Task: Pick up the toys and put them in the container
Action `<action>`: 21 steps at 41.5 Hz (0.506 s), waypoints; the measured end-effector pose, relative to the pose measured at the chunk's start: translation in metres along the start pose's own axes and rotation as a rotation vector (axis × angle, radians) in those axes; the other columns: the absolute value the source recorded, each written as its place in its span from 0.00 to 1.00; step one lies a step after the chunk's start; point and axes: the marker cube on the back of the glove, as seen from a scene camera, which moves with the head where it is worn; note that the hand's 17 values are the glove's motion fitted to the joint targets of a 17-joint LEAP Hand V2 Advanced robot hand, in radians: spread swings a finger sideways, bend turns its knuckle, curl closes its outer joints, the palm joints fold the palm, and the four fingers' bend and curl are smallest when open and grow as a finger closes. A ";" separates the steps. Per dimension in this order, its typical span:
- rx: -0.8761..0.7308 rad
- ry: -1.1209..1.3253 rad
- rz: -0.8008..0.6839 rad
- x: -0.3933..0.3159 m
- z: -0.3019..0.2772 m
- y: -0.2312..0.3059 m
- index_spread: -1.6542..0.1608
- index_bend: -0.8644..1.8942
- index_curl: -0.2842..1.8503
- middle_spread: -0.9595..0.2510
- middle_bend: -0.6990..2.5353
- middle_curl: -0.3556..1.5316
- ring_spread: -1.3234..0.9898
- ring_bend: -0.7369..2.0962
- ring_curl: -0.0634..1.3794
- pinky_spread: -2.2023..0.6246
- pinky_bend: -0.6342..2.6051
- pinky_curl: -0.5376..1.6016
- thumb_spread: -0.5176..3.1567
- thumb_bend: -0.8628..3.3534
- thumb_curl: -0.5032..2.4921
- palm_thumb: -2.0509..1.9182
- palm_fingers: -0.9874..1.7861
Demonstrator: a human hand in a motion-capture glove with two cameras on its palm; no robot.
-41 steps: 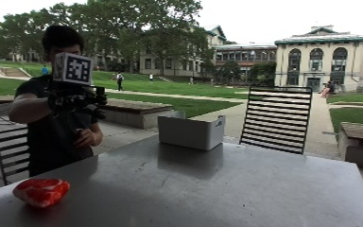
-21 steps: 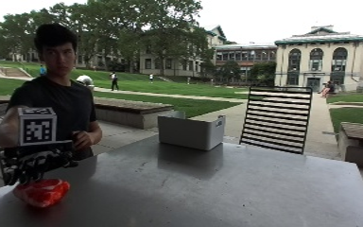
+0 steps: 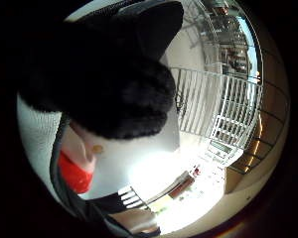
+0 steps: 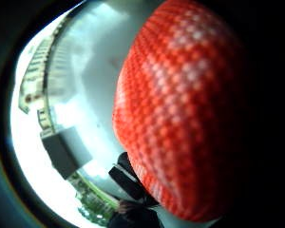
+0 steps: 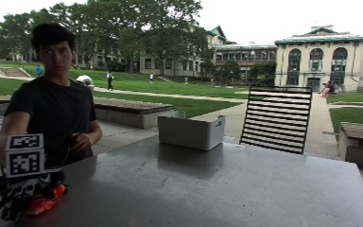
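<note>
The gloved right hand [image 5: 19,197] lay low on the near corner of the table [image 5: 187,189], draped over a red toy [image 5: 46,201] that rested on the tabletop beneath it. The gloved fingers [image 5: 5,208] hung down past the toy toward the table edge; whether they were curled around it or only resting on it could not be told. From the palm's thumb side the toy [image 4: 180,109] filled most of the view, a red knitted surface with paler patches, very close to the palm. From the little-finger side a black fingertip [image 3: 114,84] blocked much of the view, with a strip of the toy [image 3: 74,173] just beside it.

The container [image 5: 191,131], a pale open-topped box, stood well apart from the hand, far across the table near the opposite edge. A slatted chair [image 5: 276,118] stood beyond it. The person's bare hand [image 5: 80,141] was held at the chest, away from the toy
</note>
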 end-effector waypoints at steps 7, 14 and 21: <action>0.024 -0.123 0.005 0.005 0.001 0.005 0.74 0.37 0.18 0.78 0.41 0.49 0.52 0.51 0.31 0.77 0.51 0.38 0.51 0.27 0.29 0.65 0.46; 0.103 -0.191 -0.004 0.008 -0.006 0.010 0.73 0.50 0.24 0.75 0.41 0.50 0.46 0.53 0.32 0.73 0.47 0.37 0.55 0.31 0.31 0.72 0.59; 0.208 -0.110 0.018 0.015 -0.016 0.013 0.77 0.53 0.27 0.70 0.45 0.51 0.43 0.55 0.32 0.67 0.46 0.37 0.54 0.33 0.34 0.75 0.75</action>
